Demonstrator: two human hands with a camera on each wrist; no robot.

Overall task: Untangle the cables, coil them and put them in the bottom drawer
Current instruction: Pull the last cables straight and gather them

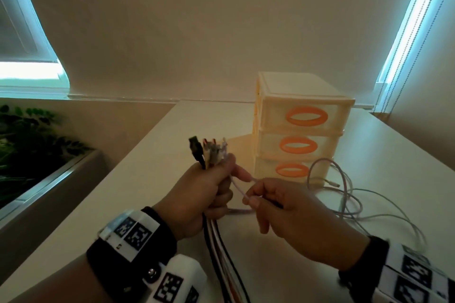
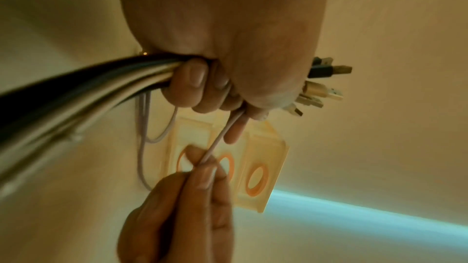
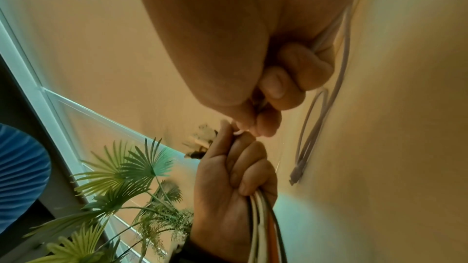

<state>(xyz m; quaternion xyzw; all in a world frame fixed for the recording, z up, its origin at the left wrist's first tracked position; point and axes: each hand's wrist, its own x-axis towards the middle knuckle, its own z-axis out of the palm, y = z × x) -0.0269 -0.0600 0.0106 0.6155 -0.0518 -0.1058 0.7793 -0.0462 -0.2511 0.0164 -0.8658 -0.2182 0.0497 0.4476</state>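
- Left hand [image 1: 197, 194] — fist closed round a bundle of cables [image 1: 221, 253], held above the table [image 1: 138, 179]. The plugs [image 1: 209, 152] stand up out of the top of the fist, a black one leftmost and pale ones beside it; the cords hang down below the fist, black, white and orange, and run off the lower edge of the head view.
- Right hand [image 1: 295, 211] — just right of the left hand, thumb and forefinger pinching a thin white cable [image 1: 240, 188]; the other fingers are curled in. In the left wrist view this cable runs taut from the left fist down to the right fingertips [image 2: 202, 175].
- Beyond the right hand, the white cable lies in loose loops [image 1: 349, 194] on the table, to the right of the drawers and partly in front of them; one small plug end [image 1: 333, 183] rests near the bottom drawer.
- Drawer unit [image 1: 300, 130] — cream, three drawers stacked, each with an orange oval handle, standing on the table behind the hands. All three fronts sit flush; the bottom drawer [image 1: 291, 170] is closed.
- Left of the table: green plants [image 1: 27, 140] in a trough below a window [image 1: 29, 71].
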